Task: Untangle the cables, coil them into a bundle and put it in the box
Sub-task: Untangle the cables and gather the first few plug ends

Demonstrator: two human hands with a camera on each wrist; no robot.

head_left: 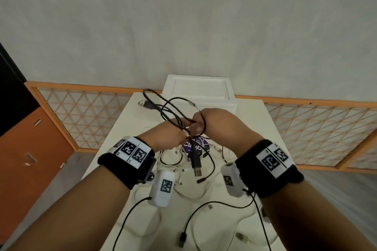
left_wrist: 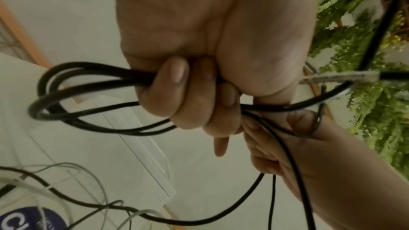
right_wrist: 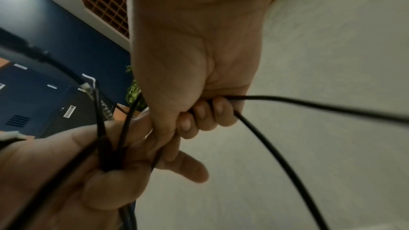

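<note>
Above the middle of the white table (head_left: 120, 128), my left hand (head_left: 173, 131) grips a bunch of black cable loops (head_left: 161, 106) in its fist. In the left wrist view its fingers (left_wrist: 194, 93) curl round the looped black cable (left_wrist: 64, 93). Touching it on the right, my right hand (head_left: 201, 122) holds one strand of the same black cable (right_wrist: 309, 107) in curled fingers (right_wrist: 205, 114). A USB plug (head_left: 196, 169) hangs below the hands. The white box (head_left: 221, 106) stands open behind them, its lid (head_left: 197, 87) raised.
Several loose white cables (head_left: 179, 185) and another black cable (head_left: 195, 216) lie tangled on the table near me, over a round purple sticker (head_left: 195, 145). An orange-framed lattice screen (head_left: 85, 116) runs behind the table, with an orange cabinet (head_left: 30, 149) at left.
</note>
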